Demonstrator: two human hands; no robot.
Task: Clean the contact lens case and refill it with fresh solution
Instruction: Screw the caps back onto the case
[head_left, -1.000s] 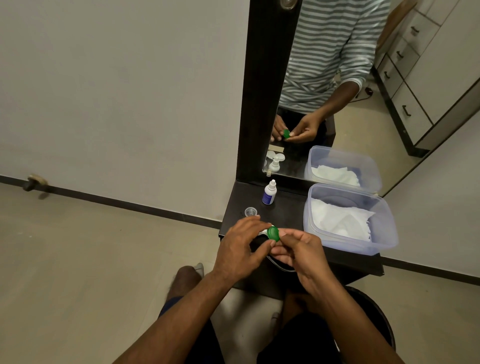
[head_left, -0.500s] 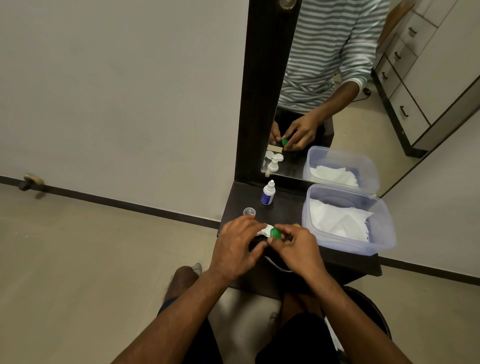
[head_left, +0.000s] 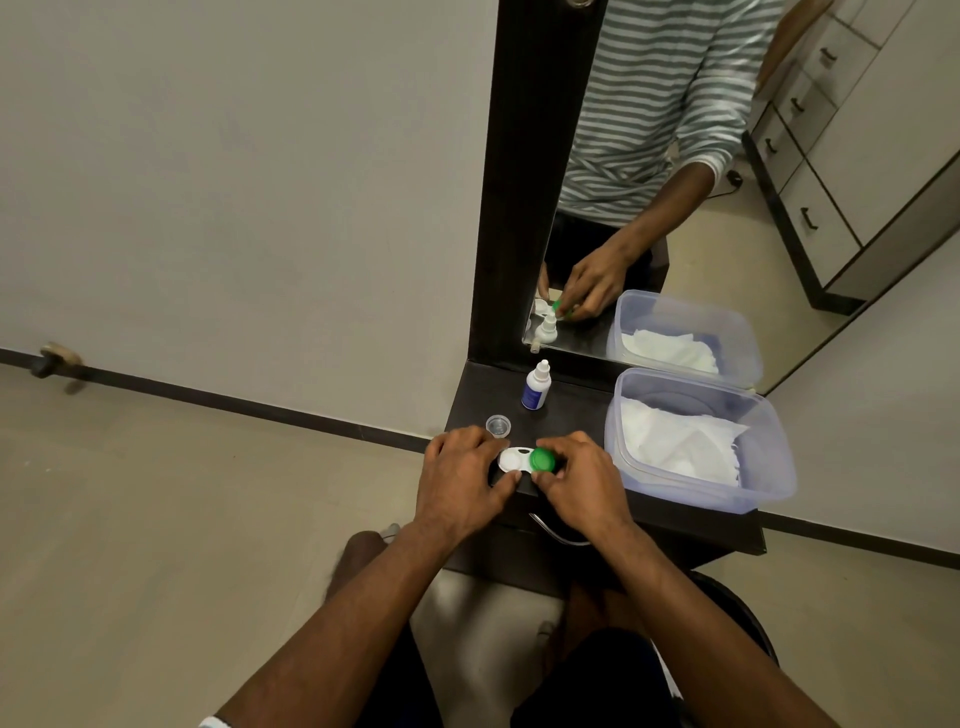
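While each hand (head_left: 460, 480) (head_left: 582, 480) pinches it, lens case (head_left: 517, 460) lies flat — long axis left-right.

Lens case (head_left: 514, 459) sat on shelf (head_left: 571, 410) near front edge, betw. left hand (head_left: 462, 480) & right hand (head_left: 579, 483). Small cup (head_left: 498, 426) just behind case; bottle (head_left: 535, 387) further back, upright, before mirror (head_left: 727, 156). Tub (head_left: 769, 467) stood at right w/ prob. tissue (head_left: 670, 441) inside.
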